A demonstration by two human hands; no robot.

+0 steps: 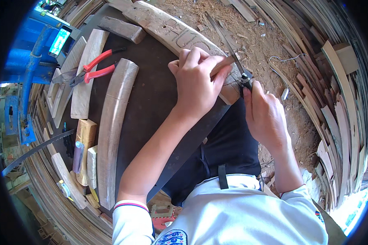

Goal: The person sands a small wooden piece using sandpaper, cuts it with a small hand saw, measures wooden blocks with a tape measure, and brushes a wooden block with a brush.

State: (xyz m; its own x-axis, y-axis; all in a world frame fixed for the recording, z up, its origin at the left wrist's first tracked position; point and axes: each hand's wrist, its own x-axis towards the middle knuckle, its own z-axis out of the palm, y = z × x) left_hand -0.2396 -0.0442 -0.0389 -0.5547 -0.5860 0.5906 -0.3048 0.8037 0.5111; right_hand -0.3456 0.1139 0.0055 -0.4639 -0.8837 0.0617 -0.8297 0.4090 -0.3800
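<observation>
My left hand is closed around a small reddish-brown wood piece, holding it down near the end of a long thick plank with marks on its face. In my right hand is the dark handle of a narrow-bladed saw. Its long thin blade points up and away, close beside the wood piece and my left fingertips. Whether the blade touches the wood I cannot tell. The plank lies along the right edge of the dark tabletop.
On the table's left lie red-handled pliers, a long curved wood piece, a dark wood block and a yellowish block. A phone rests by blue machinery. Wood strips are stacked at right, beside sawdust-covered ground.
</observation>
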